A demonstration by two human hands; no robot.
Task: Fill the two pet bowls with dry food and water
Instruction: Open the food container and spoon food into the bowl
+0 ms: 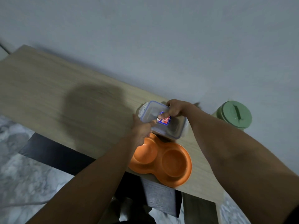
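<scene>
An orange double pet bowl point(163, 160) rests on the wooden table near its front edge, and both of its wells look empty. Just behind it sits a clear plastic container point(161, 120) with a clip-on lid and a red and blue label. My left hand point(142, 128) grips the container's near left side. At the far right corner, my right hand point(174, 109) holds the container, thumb pressed on the lid beside the label. What the container holds cannot be seen through the lid.
A pale green jug with a lid and handle point(234, 116) stands at the right, against the grey wall. The wooden table point(64, 94) stretches away to the left. Dark table supports and a marble-patterned floor point(24, 167) lie below.
</scene>
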